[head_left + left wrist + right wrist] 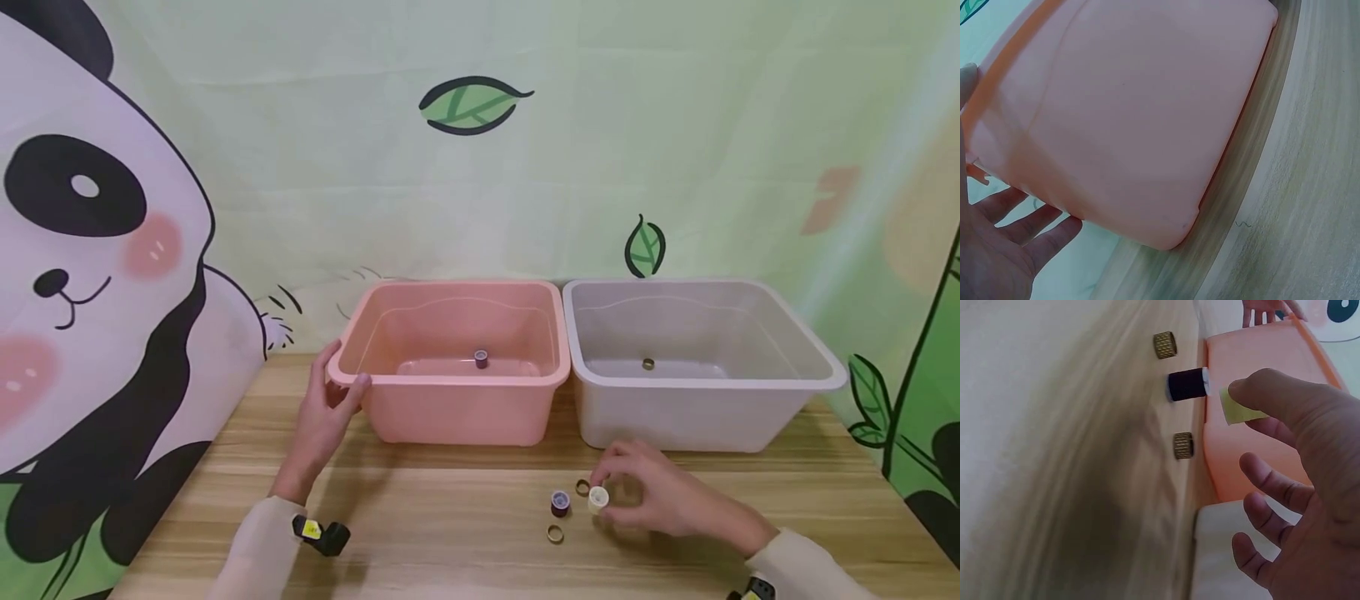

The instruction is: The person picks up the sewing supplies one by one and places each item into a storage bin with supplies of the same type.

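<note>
My right hand pinches a pale yellow thread spool between thumb and forefinger, the other fingers spread apart. In the head view this spool is just above the tabletop, in front of the grey-white bin. Close by stand a dark purple thread spool and two gold rings, one ring behind it and another ring in front. At the left, my left hand holds the rim corner of the pink bin, its thumb at the front edge.
Inside the pink bin is a purple thread spool. A gold ring lies in the grey-white bin. Both bins stand side by side on the wooden table, against a panda-printed backdrop.
</note>
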Motion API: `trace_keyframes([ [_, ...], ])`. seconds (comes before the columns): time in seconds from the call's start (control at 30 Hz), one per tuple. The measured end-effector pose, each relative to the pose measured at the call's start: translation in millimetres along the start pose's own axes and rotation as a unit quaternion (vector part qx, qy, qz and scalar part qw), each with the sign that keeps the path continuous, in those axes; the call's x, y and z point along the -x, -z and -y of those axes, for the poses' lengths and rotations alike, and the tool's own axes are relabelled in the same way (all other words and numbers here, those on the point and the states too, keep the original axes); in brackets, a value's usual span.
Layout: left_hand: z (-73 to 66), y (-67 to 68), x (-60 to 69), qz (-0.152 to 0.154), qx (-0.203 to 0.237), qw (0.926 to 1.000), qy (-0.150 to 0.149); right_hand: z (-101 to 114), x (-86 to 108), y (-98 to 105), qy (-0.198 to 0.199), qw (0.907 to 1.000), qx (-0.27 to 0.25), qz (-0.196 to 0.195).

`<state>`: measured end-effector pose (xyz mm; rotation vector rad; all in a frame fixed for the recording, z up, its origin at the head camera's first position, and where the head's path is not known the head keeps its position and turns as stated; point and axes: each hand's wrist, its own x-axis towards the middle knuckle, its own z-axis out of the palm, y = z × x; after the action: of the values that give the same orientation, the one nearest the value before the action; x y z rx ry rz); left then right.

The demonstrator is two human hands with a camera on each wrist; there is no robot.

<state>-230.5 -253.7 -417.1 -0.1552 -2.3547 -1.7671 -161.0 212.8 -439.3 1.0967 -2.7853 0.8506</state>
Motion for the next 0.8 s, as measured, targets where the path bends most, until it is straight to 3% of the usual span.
trace_keyframes([
  [0.3, 0.8, 0.3, 0.4, 0.002, 0.003, 1.0000, 0.002, 10.2, -8.9, 18.7, 0.017, 0.9996, 0.015, 0.017],
  [0.6, 0.6, 1.5, -0.1, 0.003, 0.007, 1.0000, 0.003, 24.1, -21.9, 45.4, 0.032, 0.9976, 0.009, 0.061],
  [0.8, 0.5, 1.0, -0.2, 0.006, 0.011, 0.9999, 0.003, 29.5, -29.3, 63.2, 0.069, 0.9947, -0.008, 0.076],
])
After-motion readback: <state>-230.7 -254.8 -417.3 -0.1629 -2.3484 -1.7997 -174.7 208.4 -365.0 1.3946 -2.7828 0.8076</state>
